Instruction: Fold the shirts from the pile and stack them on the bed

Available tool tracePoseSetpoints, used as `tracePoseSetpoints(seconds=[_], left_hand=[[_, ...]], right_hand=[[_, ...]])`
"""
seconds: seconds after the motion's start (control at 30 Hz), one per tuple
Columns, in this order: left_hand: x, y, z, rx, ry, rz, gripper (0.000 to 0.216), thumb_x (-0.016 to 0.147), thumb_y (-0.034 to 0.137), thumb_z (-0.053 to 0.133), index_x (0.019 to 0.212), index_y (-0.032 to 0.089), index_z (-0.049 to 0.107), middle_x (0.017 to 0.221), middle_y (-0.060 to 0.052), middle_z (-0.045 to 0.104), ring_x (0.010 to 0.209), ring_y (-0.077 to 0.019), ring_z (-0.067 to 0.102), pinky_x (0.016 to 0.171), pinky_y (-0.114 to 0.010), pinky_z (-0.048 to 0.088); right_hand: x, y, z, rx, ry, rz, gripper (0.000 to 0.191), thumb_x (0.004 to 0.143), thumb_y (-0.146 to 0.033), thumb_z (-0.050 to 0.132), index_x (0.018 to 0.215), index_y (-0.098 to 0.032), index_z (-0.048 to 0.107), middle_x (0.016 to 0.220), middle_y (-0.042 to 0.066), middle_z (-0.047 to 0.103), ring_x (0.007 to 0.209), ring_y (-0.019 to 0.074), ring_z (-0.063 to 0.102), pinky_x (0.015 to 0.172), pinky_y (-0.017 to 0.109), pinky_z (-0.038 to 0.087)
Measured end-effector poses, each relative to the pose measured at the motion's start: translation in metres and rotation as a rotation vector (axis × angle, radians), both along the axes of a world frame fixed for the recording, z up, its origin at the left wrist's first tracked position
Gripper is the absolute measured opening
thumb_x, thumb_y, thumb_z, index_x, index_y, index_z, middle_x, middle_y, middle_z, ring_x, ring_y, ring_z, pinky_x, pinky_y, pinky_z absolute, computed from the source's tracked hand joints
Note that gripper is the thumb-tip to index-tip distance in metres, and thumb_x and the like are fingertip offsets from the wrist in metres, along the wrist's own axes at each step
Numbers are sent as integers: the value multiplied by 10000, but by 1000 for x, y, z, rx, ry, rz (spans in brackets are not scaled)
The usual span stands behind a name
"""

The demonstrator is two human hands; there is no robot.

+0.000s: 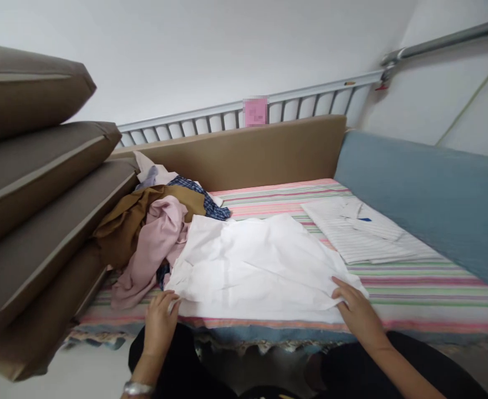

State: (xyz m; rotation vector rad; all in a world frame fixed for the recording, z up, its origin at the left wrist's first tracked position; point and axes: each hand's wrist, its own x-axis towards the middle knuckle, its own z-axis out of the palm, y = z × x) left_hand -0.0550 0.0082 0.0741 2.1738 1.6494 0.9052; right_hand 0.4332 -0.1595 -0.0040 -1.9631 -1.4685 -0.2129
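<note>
A white garment (252, 266) lies spread flat on the striped bed sheet (427, 288) in front of me. My left hand (159, 321) rests at its near left corner, fingers curled over the hem. My right hand (354, 307) lies on its near right corner with fingers stretched flat on the cloth. A folded white striped shirt (360, 230) lies further right on the bed.
A heap of clothes, pink (152, 249), brown (127, 221) and blue checked (202, 197), sits at the left. Stacked brown cushions (31, 183) lean at far left. A tan headboard (252, 149) stands behind, a blue cushion (427, 205) at right.
</note>
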Motion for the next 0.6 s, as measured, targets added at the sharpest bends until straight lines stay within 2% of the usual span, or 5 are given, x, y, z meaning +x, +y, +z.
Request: tracePoseSetpoints(seconds=[0.13,0.27,0.37,0.43,0.6], left_hand=[[17,-20,-13,-432,-684,298,345,685,388,635,932,153,586,855,-85,664,738,-209,635,632,-341,504],[37,-22,-5,-605,-1111,397,437,724,210,625,1123,166,453,980,-111,628,752,-159,657,616,-275,509],[44,-16,-1,-615,-1197,420,575,742,170,599,1257,245,355,924,-53,620,717,-138,658,575,-238,496],[46,-10,-6,-596,-1201,442,661,711,139,618,1294,294,350,813,6,605,613,-99,625,530,-203,475],[42,18,-40,-574,-1123,486,611,626,110,652,1203,262,522,672,40,559,492,-58,532,496,-176,470]], right_hand=[[3,-1,-6,10,-2,10,181,668,-205,375,667,-228,555,1128,92,626,1058,273,565,905,467,457],[-13,2,7,59,-50,-6,325,715,-203,372,896,-201,642,1190,114,588,1100,280,544,951,473,435],[-46,3,25,64,-87,103,353,802,-224,366,1026,-200,638,1291,94,533,1227,259,453,1019,463,380],[-67,4,31,-18,-127,161,352,851,-288,399,1118,-218,616,1343,76,501,1284,261,393,1050,489,332],[-81,1,23,-259,-219,175,522,880,-352,469,1388,-275,376,1464,47,343,1354,234,290,1079,459,288]])
